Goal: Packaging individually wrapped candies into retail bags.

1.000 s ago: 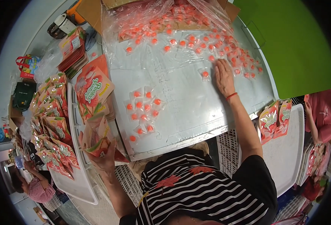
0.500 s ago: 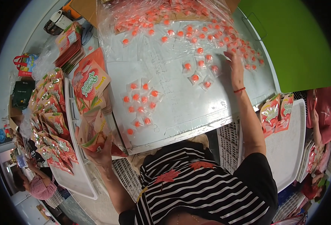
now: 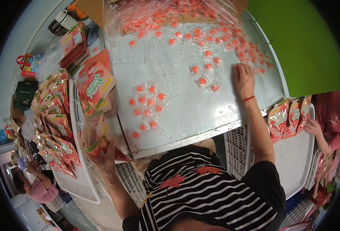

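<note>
My left hand (image 3: 105, 159) grips an open pink-and-green stand-up pouch (image 3: 95, 131) at the table's left edge, its mouth upward. Over the right part of the tabletop, my right hand (image 3: 245, 81) has its fingers curled in, seemingly around a small wrapped candy mostly hidden by them. A few wrapped orange-red candies (image 3: 202, 81) lie just left of that hand. Another loose group of clear-wrapped candies (image 3: 150, 102) lies nearer my left hand. Beyond the right hand spreads a larger scatter of candies (image 3: 250, 52).
A big clear plastic bag (image 3: 150, 17) of candies covers the table's far side. Flat pouches (image 3: 96, 82) are stacked at left, beside a tray of filled pouches (image 3: 56, 127). At right, another person's hand (image 3: 313, 126) touches pouches (image 3: 279, 120) on a white tray (image 3: 289, 161).
My right hand has curled its fingers and shifted slightly down and right. One candy beside it is gone from the table. Another person's hand has come to the right tray, where a third pouch stands.
</note>
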Demonstrator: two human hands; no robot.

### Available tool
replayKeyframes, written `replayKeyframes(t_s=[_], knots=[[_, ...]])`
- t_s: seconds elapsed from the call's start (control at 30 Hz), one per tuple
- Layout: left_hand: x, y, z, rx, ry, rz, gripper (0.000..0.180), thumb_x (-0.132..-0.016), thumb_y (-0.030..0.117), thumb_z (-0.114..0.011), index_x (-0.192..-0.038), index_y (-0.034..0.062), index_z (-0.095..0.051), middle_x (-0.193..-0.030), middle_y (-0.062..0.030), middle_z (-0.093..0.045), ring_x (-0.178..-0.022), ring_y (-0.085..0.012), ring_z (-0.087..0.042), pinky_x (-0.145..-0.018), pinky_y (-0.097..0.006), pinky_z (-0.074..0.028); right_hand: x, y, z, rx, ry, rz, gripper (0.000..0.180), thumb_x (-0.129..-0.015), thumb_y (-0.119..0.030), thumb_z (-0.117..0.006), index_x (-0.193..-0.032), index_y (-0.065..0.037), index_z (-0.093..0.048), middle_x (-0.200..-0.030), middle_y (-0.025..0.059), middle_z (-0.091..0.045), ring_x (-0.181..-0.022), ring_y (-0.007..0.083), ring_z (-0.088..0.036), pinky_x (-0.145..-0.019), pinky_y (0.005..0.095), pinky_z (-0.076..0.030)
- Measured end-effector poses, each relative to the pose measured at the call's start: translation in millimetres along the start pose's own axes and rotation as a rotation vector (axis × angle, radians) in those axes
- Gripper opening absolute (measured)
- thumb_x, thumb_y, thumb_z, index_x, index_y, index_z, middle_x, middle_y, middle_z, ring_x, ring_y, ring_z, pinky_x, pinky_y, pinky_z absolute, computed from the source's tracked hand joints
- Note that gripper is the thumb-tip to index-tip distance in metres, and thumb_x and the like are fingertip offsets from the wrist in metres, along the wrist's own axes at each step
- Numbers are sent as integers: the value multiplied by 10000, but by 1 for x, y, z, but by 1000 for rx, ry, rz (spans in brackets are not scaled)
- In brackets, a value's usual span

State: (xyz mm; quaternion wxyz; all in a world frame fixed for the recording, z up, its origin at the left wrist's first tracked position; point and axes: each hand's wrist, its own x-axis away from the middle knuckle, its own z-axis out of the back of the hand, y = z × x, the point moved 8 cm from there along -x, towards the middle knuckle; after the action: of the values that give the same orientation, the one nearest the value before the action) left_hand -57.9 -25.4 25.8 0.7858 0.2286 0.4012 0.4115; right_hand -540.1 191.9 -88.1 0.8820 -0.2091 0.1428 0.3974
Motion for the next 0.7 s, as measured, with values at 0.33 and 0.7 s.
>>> replayKeyframes(t_s=[0.33, 0.7], knots=[[-3, 16, -10, 37, -35, 32, 953, -590, -61, -799, -1379, -17, -265, -1325, -143, -391, -1161, -251, -464, -987, -338, -400, -38, -83, -43, -384, -206, 423, 526, -862, -406, -564, -1281, -96, -493, -1364, 148, -415, -1280, 329, -357, -1059, 451, -273], [1, 22, -40, 169, -121, 153, 944, -625, -67, -764, -1401, 16, -233, -1312, -144, -420, -1165, -243, -472, -955, -374, -442, 24, -185, -27, -227, -199, 539, 460, -790, -388, -654, -1147, -108, -576, -1245, 147, -475, -1181, 357, -414, -942, 504, -340]])
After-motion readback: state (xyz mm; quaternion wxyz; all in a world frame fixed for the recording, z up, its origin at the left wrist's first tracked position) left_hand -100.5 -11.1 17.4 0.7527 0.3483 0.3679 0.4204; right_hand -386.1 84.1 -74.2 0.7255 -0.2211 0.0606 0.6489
